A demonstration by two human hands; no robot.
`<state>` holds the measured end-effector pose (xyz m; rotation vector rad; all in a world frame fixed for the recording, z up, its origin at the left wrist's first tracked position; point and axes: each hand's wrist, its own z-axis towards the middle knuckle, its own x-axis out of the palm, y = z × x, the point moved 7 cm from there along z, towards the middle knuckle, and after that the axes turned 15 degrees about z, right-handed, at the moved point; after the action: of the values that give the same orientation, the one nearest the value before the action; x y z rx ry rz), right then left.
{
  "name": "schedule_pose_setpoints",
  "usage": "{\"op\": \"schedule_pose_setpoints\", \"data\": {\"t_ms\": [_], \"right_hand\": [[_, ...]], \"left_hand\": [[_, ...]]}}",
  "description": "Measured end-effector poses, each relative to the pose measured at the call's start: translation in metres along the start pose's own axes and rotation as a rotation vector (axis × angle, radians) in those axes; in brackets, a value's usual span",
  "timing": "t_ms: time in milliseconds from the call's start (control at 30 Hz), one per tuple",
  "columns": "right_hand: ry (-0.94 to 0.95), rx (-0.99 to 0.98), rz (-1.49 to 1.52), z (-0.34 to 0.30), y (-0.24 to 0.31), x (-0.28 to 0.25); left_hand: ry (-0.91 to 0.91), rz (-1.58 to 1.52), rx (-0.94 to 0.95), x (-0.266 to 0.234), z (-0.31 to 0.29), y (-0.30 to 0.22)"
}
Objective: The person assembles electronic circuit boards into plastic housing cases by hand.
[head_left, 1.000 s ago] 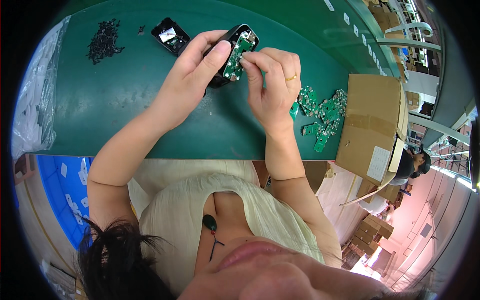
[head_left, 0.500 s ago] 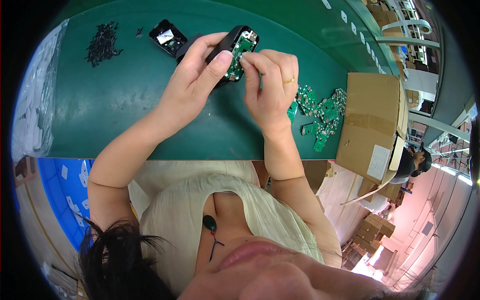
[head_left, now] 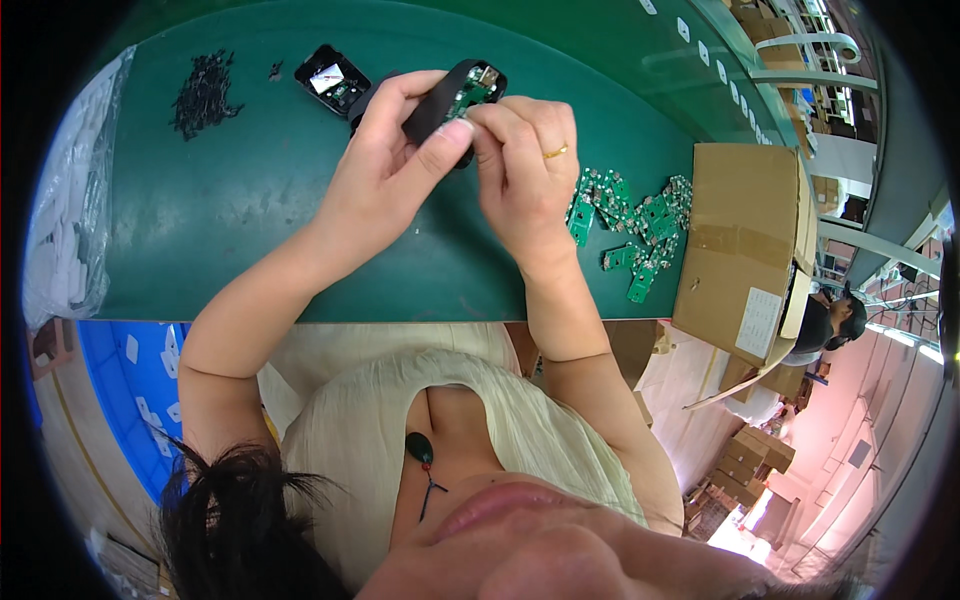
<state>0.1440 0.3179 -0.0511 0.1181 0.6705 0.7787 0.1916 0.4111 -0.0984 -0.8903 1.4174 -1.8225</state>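
Right hand shifted left, bent fingers at circuit board, pinch unclear, left hand clasping housing

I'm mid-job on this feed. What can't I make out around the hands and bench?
All in the head view:
- Lower part of the green circuit board: covered by fingers and thumb.
- Whether the right hand pinches something: its own fingers hide the contact.
- Underside of the black housing: turned away, behind the left hand.
- Single pieces in the black pile: too small.
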Motion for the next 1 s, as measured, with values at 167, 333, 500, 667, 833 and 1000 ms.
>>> {"op": "schedule_pose_setpoints", "data": {"t_ms": [167, 333, 500, 667, 833, 1000], "right_hand": [[-0.145, 0.127, 0.198, -0.001, -0.005, -0.006], [-0.018, 0.777, 1.067, -0.023, -0.028, 0.026], [-0.019, 0.708, 1.134, -0.016, -0.027, 0.024], [-0.053, 0.653, 1.068, -0.009, -0.038, 0.012], [0.03, 0.836, 1.328, 0.016, -0.077, -0.015], [-0.204, 0.732, 1.263, 0.026, -0.144, -0.06]], "left_hand": [[-0.042, -0.113, -0.117, -0.009, 0.004, 0.003], [-0.06, 0.006, -0.038, -0.008, 0.005, -0.004], [-0.061, 0.25, 0.148, -0.009, 0.006, -0.014], [-0.066, 0.323, 0.164, -0.002, 0.022, -0.017], [0.284, -0.254, -0.358, 0.027, 0.076, -0.008], [0.597, -0.168, -0.291, 0.074, 0.156, -0.005]]}}
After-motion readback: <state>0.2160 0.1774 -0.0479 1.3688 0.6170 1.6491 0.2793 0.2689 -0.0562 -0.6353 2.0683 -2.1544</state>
